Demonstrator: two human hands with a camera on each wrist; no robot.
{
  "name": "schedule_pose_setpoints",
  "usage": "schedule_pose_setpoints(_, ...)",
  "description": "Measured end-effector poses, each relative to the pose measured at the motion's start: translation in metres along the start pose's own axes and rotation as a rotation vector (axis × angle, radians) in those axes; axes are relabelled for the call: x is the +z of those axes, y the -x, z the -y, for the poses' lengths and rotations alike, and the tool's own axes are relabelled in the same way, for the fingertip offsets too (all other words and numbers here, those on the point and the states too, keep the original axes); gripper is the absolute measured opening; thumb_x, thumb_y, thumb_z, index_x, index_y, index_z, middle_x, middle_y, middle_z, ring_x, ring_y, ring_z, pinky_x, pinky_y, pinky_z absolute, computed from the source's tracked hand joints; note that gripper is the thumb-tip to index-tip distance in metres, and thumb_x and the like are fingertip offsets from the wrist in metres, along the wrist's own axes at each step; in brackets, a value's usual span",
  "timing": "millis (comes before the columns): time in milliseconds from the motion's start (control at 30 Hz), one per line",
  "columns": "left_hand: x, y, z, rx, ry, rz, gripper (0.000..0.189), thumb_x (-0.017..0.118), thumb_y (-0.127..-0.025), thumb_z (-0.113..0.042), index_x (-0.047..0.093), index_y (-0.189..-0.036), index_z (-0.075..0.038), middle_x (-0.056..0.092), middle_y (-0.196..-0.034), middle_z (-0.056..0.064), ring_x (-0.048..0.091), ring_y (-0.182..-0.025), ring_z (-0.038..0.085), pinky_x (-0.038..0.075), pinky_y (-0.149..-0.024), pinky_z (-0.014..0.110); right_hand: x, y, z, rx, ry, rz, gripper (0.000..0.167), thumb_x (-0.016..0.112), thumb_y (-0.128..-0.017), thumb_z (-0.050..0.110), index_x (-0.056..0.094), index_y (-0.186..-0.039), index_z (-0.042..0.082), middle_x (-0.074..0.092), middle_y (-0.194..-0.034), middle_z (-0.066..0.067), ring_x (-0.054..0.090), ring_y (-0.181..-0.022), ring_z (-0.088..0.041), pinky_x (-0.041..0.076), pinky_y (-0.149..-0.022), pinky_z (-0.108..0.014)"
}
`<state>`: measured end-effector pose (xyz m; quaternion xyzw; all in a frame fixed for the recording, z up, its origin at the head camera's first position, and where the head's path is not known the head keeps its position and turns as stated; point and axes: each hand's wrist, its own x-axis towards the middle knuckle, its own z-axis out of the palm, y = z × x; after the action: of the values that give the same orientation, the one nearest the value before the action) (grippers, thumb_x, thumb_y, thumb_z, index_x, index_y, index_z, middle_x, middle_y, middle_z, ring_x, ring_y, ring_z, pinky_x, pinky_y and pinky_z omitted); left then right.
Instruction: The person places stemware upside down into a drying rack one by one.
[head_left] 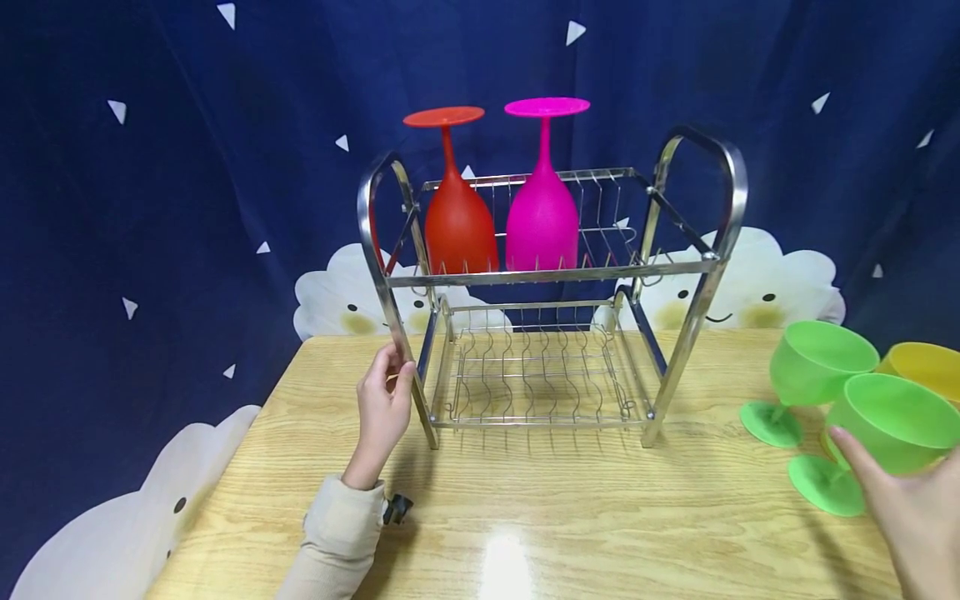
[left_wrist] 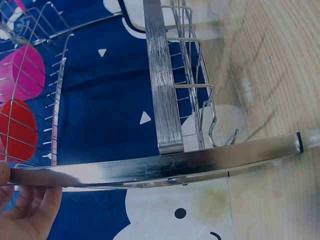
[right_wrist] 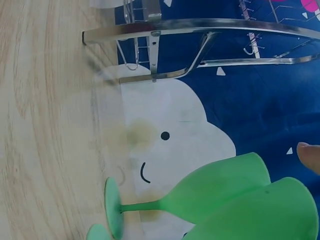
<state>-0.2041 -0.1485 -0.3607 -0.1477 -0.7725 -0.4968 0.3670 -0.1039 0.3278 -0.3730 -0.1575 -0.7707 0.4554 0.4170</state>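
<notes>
On the left, my left hand [head_left: 384,408] grips the left front leg of a two-tier metal dish rack [head_left: 551,275]; the left wrist view shows its thumb [left_wrist: 4,174] and curled fingers around the bar. A red goblet [head_left: 461,221] and a magenta goblet [head_left: 543,221] stand upside down on the upper tier. At the right edge my right hand [head_left: 918,517] is beside the front green goblet [head_left: 892,425], its thumb straight and its other fingers out of view. Behind that goblet stand another green goblet [head_left: 821,367] and a yellow goblet [head_left: 926,367], both upright.
The rack's lower tier [head_left: 536,375] is a wire basket with no goblets in it. Everything stands on a wooden table [head_left: 570,517]. A dark blue curtain [head_left: 187,208] with white triangles and clouds hangs behind. A small black piece [head_left: 397,508] sits at my left cuff.
</notes>
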Motion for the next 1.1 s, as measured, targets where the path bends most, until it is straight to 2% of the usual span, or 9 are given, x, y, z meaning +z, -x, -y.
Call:
schedule_pose_setpoints(200, -0.004, -0.003, -0.033, -0.007, -0.013, 0.011, 0.016, 0.055, -0.084, 0.011, 0.053, -0.099, 0.016, 0.057, -0.08, 0.025, 0.059, -0.074, 0.034, 0.054, -0.061, 0.043, -0.001, -0.003, -0.005, 0.013, 0.032, -0.004, 0.092, 0.072, -0.069, 0.002, 0.02, -0.141, 0.025, 0.028, -0.138, 0.007, 0.027, -0.121, -0.005, 0.016, -0.105, -0.017)
schedule_pose_setpoints(233, -0.004, -0.003, -0.034, -0.004, -0.01, 0.013, 0.016, 0.055, -0.084, 0.011, 0.053, -0.099, 0.016, 0.057, -0.08, 0.025, 0.059, -0.074, 0.034, 0.054, -0.061, 0.044, -0.001, -0.004, -0.006, 0.026, 0.031, -0.005, 0.091, 0.071, -0.07, 0.002, 0.02, -0.141, 0.025, 0.028, -0.137, 0.007, 0.028, -0.121, -0.005, 0.016, -0.105, -0.017)
schedule_pose_setpoints(433, -0.005, -0.003, -0.034, -0.001, -0.004, 0.017, 0.017, 0.054, -0.084, 0.011, 0.053, -0.1, 0.017, 0.057, -0.081, 0.026, 0.059, -0.075, 0.033, 0.053, -0.062, 0.046, 0.0, -0.006, -0.01, 0.16, 0.062, 0.01, 0.085, 0.068, -0.076, 0.01, 0.016, -0.142, 0.026, 0.026, -0.14, 0.005, 0.025, -0.124, -0.006, 0.015, -0.107, -0.02)
schedule_pose_setpoints(533, -0.005, -0.003, -0.034, -0.001, -0.009, 0.019, 0.016, 0.054, -0.084, 0.011, 0.053, -0.099, 0.016, 0.057, -0.081, 0.026, 0.059, -0.075, 0.033, 0.053, -0.062, 0.045, 0.001, -0.007, -0.011, 0.191, 0.075, 0.012, 0.082, 0.067, -0.078, 0.011, 0.018, -0.141, 0.026, 0.028, -0.138, 0.007, 0.025, -0.124, -0.006, 0.016, -0.107, -0.02)
schedule_pose_setpoints(800, -0.005, -0.003, -0.033, 0.001, -0.012, 0.022, 0.016, 0.054, -0.085, 0.01, 0.053, -0.099, 0.016, 0.057, -0.08, 0.025, 0.059, -0.074, 0.032, 0.054, -0.061, 0.042, -0.001, -0.007, -0.006, 0.067, 0.112, -0.024, 0.081, 0.071, -0.074, 0.008, 0.027, -0.139, 0.027, 0.039, -0.129, 0.012, 0.035, -0.117, -0.002, 0.024, -0.102, -0.017)
schedule_pose_setpoints(1100, -0.005, -0.003, -0.032, 0.012, -0.004, 0.013, 0.015, 0.055, -0.084, 0.011, 0.053, -0.098, 0.017, 0.056, -0.079, 0.026, 0.058, -0.073, 0.032, 0.053, -0.059, 0.047, -0.001, -0.001, 0.009, 0.088, 0.076, -0.03, 0.071, 0.073, -0.073, 0.007, 0.04, -0.133, 0.023, 0.042, -0.109, 0.021, 0.041, -0.099, 0.006, 0.032, -0.093, -0.012)
